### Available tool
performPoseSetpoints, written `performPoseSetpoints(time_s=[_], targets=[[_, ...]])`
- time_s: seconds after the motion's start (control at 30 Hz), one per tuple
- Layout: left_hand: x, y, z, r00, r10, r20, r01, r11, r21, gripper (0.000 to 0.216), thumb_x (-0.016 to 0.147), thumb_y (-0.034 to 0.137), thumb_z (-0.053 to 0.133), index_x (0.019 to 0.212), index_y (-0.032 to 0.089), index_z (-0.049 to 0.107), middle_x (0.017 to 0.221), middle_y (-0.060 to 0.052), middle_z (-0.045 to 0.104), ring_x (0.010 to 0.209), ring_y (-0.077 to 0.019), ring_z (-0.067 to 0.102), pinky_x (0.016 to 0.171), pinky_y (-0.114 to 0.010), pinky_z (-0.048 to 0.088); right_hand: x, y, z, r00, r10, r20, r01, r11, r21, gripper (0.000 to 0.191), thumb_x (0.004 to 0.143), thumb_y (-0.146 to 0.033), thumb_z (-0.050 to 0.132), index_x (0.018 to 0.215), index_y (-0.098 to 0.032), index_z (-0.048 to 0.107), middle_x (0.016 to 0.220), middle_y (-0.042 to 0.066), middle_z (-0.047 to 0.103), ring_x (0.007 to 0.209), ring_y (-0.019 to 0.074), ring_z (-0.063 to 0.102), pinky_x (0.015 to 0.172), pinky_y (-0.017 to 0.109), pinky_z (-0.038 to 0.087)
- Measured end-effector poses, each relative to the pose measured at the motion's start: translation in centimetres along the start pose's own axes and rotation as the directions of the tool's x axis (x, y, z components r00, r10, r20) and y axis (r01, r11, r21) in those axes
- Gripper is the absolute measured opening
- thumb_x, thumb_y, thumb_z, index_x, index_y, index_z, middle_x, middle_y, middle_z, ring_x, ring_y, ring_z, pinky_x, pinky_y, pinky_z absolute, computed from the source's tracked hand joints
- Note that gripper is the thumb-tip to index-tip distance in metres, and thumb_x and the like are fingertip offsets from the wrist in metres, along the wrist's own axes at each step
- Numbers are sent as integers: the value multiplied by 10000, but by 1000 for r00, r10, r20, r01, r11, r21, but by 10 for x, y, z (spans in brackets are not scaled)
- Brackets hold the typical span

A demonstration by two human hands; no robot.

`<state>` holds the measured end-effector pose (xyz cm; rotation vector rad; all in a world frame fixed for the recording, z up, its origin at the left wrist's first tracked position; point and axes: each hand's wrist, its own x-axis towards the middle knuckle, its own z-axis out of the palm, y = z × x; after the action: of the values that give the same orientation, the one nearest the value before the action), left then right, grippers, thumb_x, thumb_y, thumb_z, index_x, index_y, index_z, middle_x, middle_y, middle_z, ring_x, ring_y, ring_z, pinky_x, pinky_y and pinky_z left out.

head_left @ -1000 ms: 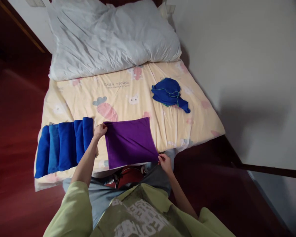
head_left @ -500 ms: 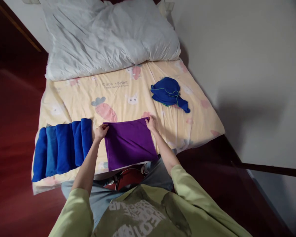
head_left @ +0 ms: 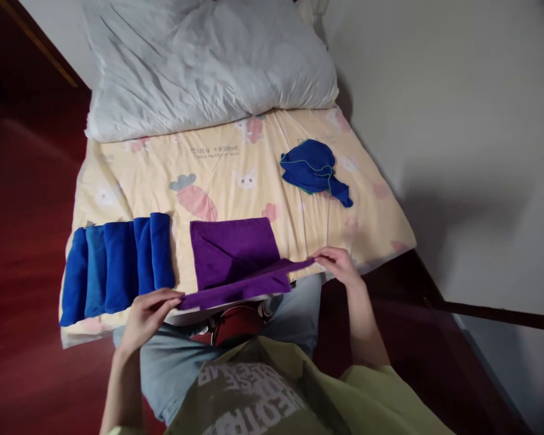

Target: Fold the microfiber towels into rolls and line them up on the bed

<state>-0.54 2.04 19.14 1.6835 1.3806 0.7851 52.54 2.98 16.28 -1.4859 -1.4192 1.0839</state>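
Note:
A purple towel (head_left: 236,248) lies flat near the front edge of the bed, its near part lifted into a taut narrow strip. My left hand (head_left: 149,314) pinches the strip's left end, low by the bed's front edge. At the other end, my right hand (head_left: 338,264) grips a corner drawn out beyond the towel's right side. Left of the towel, several rolled or folded blue towels (head_left: 118,266) stand side by side in a row. A crumpled blue cloth with green edging (head_left: 310,166) rests farther back on the right.
The bed (head_left: 145,175) has a cream sheet printed with rabbits and carrots. A big white pillow or quilt (head_left: 208,66) covers its far end. A pale wall (head_left: 457,121) runs along the right, and dark red floor (head_left: 22,241) shows on the left.
Both hands have come from the towel's far corners toward me and outward. A layer's edge is now pulled to the near side, stretched between them.

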Motion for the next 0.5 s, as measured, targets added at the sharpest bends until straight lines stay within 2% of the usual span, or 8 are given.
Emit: performPoseSetpoints(time_s=[0.07,0.1,0.17,0.27,0.37,0.5], targets=[[-23,8,-10,1000,-20,10,20,1000,-4,258,839,500,746,823,257,829,832,-63,796,735,-235,757,669,-302,641,-18,-10,-10,1000,6,9,-6,1000,-1,270,811,-486,826,867,-222,809,857,75,799,799,234,771,737,327,633],[-26,9,-13,999,-46,0,46,999,-12,274,827,515,756,827,250,829,824,-65,795,719,-237,755,650,-305,643,-20,-13,-9,1000,4,7,-4,1000,1,275,806,-489,831,865,-221,810,854,76,799,792,233,771,733,328,634],[-12,4,-12,991,-128,-47,125,991,-51,331,804,544,771,866,224,828,836,-75,796,706,-238,753,637,-312,649,-8,-12,2,1000,-7,-25,7,1000,8,290,807,-498,827,885,-219,808,890,80,803,822,235,771,766,334,635],[42,-19,0,954,-250,-166,232,965,-121,440,766,568,785,967,177,813,894,-92,797,731,-235,753,641,-310,650,38,6,37,994,-17,-108,22,999,39,324,835,-514,785,954,-213,794,987,92,805,913,239,766,844,346,625],[114,-57,18,925,-283,-255,264,959,-105,456,744,547,753,966,152,798,928,-102,789,754,-232,745,622,-294,635,99,37,79,993,10,-119,-1,997,72,327,834,-504,753,943,-196,766,1004,108,801,949,251,762,899,377,616],[194,-104,39,892,-391,-226,397,918,-21,341,744,406,683,935,144,788,919,-107,785,711,-229,729,640,-323,628,167,79,121,968,151,-200,-157,987,-14,207,801,-389,741,777,-186,708,896,120,790,923,270,766,933,431,603]])
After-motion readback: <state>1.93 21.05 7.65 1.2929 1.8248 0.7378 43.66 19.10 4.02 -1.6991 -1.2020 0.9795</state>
